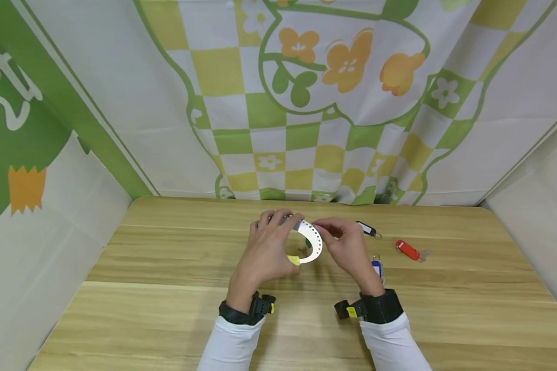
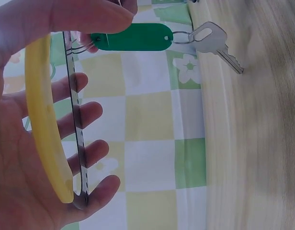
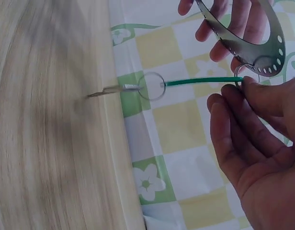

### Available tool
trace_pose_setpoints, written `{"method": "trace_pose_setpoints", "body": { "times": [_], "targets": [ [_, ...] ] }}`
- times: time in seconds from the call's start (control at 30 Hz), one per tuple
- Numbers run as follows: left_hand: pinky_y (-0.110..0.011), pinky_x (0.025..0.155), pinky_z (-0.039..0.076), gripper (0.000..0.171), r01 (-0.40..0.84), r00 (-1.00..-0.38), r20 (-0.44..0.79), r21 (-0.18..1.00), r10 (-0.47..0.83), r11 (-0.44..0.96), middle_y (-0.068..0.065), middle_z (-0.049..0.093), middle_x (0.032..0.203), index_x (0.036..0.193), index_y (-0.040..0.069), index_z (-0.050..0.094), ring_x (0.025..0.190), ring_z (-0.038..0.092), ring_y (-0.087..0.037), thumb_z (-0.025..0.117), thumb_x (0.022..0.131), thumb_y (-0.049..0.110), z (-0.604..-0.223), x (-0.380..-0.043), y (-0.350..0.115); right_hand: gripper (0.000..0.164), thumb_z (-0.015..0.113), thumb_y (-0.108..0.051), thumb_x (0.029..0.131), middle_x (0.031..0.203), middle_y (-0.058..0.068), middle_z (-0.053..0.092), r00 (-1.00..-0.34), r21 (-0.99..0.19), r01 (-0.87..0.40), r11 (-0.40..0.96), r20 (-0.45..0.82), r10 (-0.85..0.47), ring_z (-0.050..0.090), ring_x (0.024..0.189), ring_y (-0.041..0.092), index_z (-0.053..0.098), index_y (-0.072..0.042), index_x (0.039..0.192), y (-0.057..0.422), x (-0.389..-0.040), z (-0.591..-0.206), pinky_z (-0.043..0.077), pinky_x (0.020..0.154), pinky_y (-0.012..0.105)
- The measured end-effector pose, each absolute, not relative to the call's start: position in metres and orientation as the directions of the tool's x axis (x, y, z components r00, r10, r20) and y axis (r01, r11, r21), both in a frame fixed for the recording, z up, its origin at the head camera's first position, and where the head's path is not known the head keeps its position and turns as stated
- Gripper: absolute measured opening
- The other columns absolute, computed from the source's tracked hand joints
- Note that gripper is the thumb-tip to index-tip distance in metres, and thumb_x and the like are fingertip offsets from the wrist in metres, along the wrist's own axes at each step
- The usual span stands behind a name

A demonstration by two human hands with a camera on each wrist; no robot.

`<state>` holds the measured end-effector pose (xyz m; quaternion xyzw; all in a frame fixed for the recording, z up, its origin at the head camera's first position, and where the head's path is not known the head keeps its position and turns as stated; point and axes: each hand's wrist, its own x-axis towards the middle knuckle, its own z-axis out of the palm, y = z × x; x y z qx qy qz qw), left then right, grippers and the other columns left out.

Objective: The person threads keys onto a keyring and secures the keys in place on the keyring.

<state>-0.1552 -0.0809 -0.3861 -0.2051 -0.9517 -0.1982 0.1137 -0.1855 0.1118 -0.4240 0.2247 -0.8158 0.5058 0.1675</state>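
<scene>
My left hand (image 1: 269, 250) holds a curved white metal plate (image 1: 316, 242) with a row of holes along its edge and a yellow handle (image 2: 42, 120). The thumb is on one side, with fingers spread behind the plate. At the holed edge, my right hand (image 1: 349, 250) pinches the end of a green key tag (image 2: 135, 37) by its split ring (image 3: 239, 72). That ring overlaps the holes; whether it passes through one I cannot tell. From the tag's other end a second ring (image 3: 151, 86) carries a silver key (image 2: 212, 38), hanging free.
On the wooden table (image 1: 167, 288), right of my hands, lie a black key tag (image 1: 366, 228), a red key tag (image 1: 407, 250) with its key, and a blue key tag (image 1: 377, 267) partly behind my right wrist. A patterned curtain (image 1: 269, 139) hangs behind the table's far edge.
</scene>
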Motion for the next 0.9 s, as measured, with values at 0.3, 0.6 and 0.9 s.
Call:
{"method": "trace_pose_setpoints", "body": {
  "times": [0.3,0.6,0.9],
  "targets": [
    [-0.051,0.089,0.029,0.093,0.433,-0.893,0.285,0.329,0.350,0.839,0.000,0.043,0.130,0.131,0.025,0.048,0.122,0.034,-0.029,0.082,0.047,0.043,-0.386,-0.155,-0.081,0.013,0.064,-0.013,0.083,0.088,-0.006,0.066,-0.720,-0.577,-0.674,0.461,0.652,-0.237,0.061,0.077,0.008,0.071,-0.016,0.094,0.112,-0.186,-0.422,0.047,0.064,0.029],
    [-0.051,0.088,0.030,0.092,0.410,-0.905,0.272,0.350,0.328,0.842,0.000,0.043,0.130,0.131,0.025,0.048,0.121,0.034,-0.029,0.083,0.047,0.040,-0.384,-0.153,-0.082,0.019,0.064,-0.006,0.082,0.091,-0.003,0.064,-0.713,-0.536,-0.687,0.490,0.629,-0.311,0.062,0.079,0.009,0.069,-0.013,0.100,0.114,-0.185,-0.417,0.046,0.063,0.022],
    [-0.053,0.086,0.031,0.095,0.315,-0.942,0.241,0.410,0.232,0.856,-0.002,0.042,0.130,0.134,0.023,0.046,0.119,0.033,-0.031,0.084,0.047,0.040,-0.381,-0.151,-0.083,0.021,0.066,-0.013,0.082,0.091,0.001,0.066,-0.794,-0.597,-0.594,0.539,0.541,-0.276,0.061,0.081,0.012,0.068,-0.011,0.103,0.135,-0.188,-0.412,0.048,0.068,0.027]
  ]
}}
